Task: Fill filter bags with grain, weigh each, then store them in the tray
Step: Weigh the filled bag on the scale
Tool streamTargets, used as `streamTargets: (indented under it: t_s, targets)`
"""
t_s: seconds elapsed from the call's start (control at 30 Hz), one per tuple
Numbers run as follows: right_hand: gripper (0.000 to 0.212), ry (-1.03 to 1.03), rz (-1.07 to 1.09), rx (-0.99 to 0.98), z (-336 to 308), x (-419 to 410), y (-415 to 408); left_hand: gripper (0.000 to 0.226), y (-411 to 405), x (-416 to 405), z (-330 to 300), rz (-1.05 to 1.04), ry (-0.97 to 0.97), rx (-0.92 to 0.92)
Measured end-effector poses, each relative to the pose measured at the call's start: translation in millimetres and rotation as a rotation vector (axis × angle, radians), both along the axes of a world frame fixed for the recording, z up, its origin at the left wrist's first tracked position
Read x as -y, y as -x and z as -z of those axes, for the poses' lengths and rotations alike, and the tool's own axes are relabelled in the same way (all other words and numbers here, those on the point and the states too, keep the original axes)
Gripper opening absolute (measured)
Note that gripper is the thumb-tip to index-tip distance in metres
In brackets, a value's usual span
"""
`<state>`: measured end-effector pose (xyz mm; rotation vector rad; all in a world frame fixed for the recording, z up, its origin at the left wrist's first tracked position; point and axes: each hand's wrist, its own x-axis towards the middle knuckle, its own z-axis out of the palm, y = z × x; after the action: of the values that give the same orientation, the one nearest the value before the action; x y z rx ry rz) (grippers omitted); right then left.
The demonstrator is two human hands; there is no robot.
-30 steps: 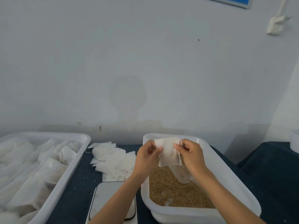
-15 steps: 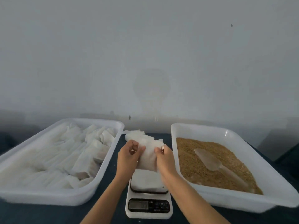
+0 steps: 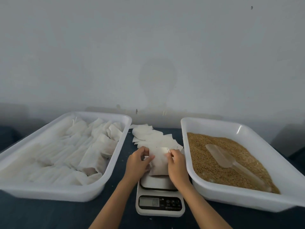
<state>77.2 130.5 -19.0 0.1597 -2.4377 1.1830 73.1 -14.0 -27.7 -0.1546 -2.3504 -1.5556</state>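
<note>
While pinched at its upper corners by left hand (image 3: 137, 161) and right hand (image 3: 176, 164) above scale (image 3: 159, 192), filled filter bag (image 3: 158, 162): likely soft, light, floppy, best gripped near top.

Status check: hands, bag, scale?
Both hands, left and right, pinch filled filter bag over scale. Contact with platform unclear. Scoop lies in grain. Nothing blocking.

Bare forearms, ring on right hand (image 3: 177, 164)
</note>
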Motion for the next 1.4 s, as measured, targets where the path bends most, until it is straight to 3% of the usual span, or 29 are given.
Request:
streamTargets:
  t_s: [0.03, 0.2, 0.4, 1.2, 1.4]
  targets:
    - [0.016, 0.043, -0.019, 0.018, 3.1, -2.7, 1.5, 0.007, 0.7, 1.9, 2.3, -0.005, -0.001, 0.006]
    - [0.031, 0.306, -0.083, 0.16, 10.3, -16.5, -0.4, 0.009, -2.9, 8.6, 21.0, -0.161, -0.168, 0.038]
    - [0.03, 0.473, -0.096, 0.106, 16.3, -14.9, -2.8, 0.009, -2.2, 12.5, 28.1, -0.189, -0.273, 0.05]
    - [0.022, 0.436, -0.114, 0.101, 25.6, -17.4, 8.8, 0.008, -1.7, 13.1, 28.4, -0.151, -0.288, 0.074]
    - [0.028, 0.171, -0.051, 0.179, 14.3, -8.7, 27.4, 0.014, 8.8, 3.1, 13.5, 0.029, -0.089, 0.113]
